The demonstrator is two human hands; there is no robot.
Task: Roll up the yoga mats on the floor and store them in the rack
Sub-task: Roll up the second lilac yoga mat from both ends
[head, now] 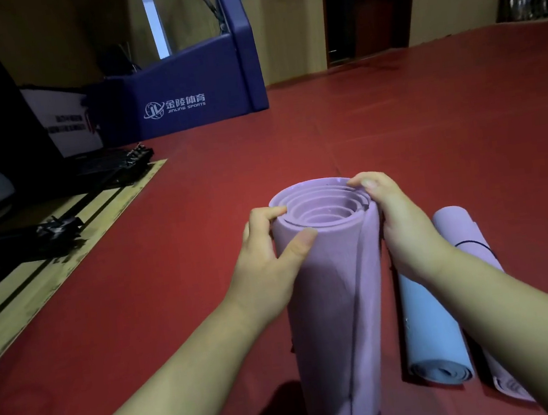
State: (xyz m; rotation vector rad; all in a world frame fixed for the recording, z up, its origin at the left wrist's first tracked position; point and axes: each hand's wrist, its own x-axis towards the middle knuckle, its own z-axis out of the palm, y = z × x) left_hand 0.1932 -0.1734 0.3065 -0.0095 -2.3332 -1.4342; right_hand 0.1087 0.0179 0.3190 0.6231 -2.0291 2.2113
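The rolled purple mat [330, 286] stands up tall on the red floor [427, 119], right between the left hand [272, 259] and the right hand [395, 220], which each curl around its top end, both just as near.

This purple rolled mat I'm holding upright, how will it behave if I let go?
The purple rolled mat probably unwinds: its coils look loose, and left hand and right hand grip its top. Tall and narrow, upright, it likely tips, then may roll.
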